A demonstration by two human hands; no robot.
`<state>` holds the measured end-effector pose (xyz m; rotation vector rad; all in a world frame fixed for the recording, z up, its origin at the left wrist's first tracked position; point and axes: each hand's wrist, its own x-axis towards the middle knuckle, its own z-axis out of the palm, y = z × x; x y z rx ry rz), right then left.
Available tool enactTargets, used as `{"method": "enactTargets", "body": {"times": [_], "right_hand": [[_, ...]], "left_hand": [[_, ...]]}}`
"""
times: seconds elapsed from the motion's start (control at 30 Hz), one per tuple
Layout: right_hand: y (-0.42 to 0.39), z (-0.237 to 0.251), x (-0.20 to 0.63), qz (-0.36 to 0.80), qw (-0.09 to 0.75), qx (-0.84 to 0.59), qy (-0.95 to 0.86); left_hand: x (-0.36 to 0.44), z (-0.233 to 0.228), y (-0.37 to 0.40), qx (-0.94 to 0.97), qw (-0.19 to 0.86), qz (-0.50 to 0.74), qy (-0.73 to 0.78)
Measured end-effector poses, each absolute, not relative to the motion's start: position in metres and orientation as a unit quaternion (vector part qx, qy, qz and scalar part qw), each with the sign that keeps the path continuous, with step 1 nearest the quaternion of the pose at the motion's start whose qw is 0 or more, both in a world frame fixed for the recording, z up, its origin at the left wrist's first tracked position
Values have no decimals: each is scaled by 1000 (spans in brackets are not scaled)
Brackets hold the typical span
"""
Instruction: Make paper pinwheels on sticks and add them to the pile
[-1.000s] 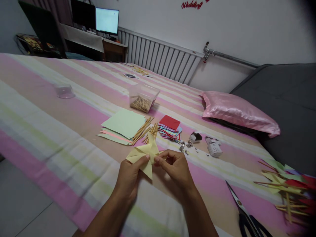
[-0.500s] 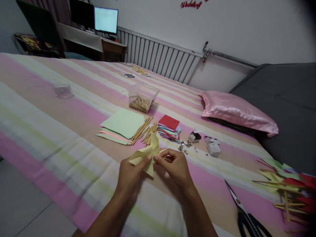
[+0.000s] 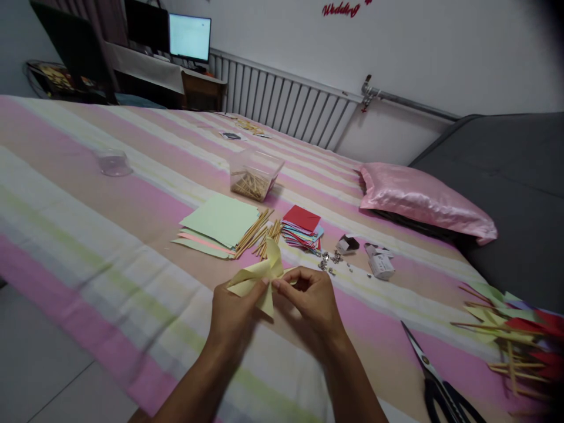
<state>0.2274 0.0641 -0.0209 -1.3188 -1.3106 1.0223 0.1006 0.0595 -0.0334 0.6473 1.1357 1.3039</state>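
A pale yellow paper pinwheel (image 3: 274,263), its blades folded in toward the middle, is held up between both hands. My left hand (image 3: 235,308) pinches it from the left, thumb near its centre. From the right, my right hand (image 3: 311,294) grips it with thumb and index finger close to the centre; anything small under those fingertips is hidden. Just beyond the hands lie thin wooden sticks (image 3: 253,235), a stack of pale green paper sheets (image 3: 222,218), a stack of small coloured squares with red on top (image 3: 302,218), and scattered small metal fasteners (image 3: 325,261).
A clear plastic box (image 3: 255,173) holds more sticks. Two small opened boxes, one white (image 3: 381,265), sit right of the fasteners. Scissors (image 3: 434,367) lie at lower right, near a pile of coloured paper pinwheels on sticks (image 3: 515,329). A pink pillow (image 3: 425,197) rests farther back.
Almost nothing differs. My right thumb and fingertips have shifted slightly left toward the pinwheel's centre, and the pinwheel has tilted a little.
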Motion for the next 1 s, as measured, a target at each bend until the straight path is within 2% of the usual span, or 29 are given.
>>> {"method": "enactTargets", "body": {"times": [0.23,0.37,0.7,0.83,1.0], "right_hand": [[63,-23,221,465,566,-480,-483],[62,-20,214,515,576,-463,-434],[63,-21,219,526,593,-469,-389],[63,-22,234,560,564,-472,-382],[60,-21,249,579,466,-498,-447]], "left_hand": [[99,-31,59,221,662,586,411],[100,-31,58,224,674,572,411],[103,-30,55,260,698,529,408],[98,-22,57,271,732,494,382],[97,-19,57,296,734,464,398]]}}
